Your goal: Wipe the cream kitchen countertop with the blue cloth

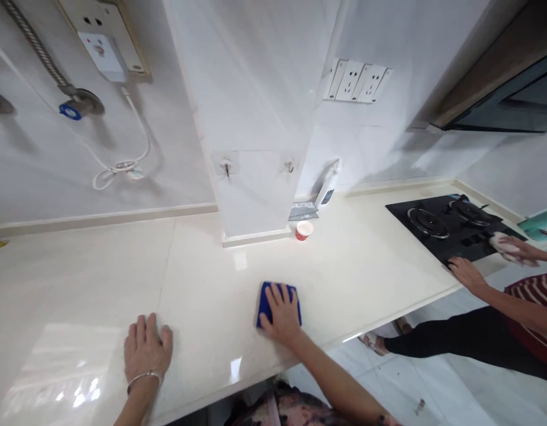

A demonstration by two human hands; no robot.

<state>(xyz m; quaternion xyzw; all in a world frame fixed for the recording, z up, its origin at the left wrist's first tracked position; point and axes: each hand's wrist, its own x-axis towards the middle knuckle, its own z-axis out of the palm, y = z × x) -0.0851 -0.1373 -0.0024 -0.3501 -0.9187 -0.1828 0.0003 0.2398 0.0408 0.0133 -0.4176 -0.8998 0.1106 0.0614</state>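
The right hand (282, 316) lies flat on a blue cloth (263, 302), palm down, fingers spread a little and extended over it, not curled around it. The cloth sits on the counter (366, 260) near the front edge, roughly midway along it and in front of the wall pillar (256, 118); its left side and far corners show past the hand. The left hand (145, 349) rests flat on bare counter further left, also close to the front edge and well apart from the cloth, fingers straight and close together, holding nothing. A bangle (144, 378) circles that wrist. A red cup (303, 230) stands upright at the foot of the pillar, just beside its right corner, with a white bottle (327, 186) behind it against the wall. A row of sockets (360, 80) is fixed to the wall above. A black hob (451, 228) is set into the right end of the counter. A second person stands there: one hand (466, 273) rests at the hob's front edge, the other hand (515, 248) presses a pale rag (499, 241) on the hob's right side. How tightly that rag is held cannot be told.
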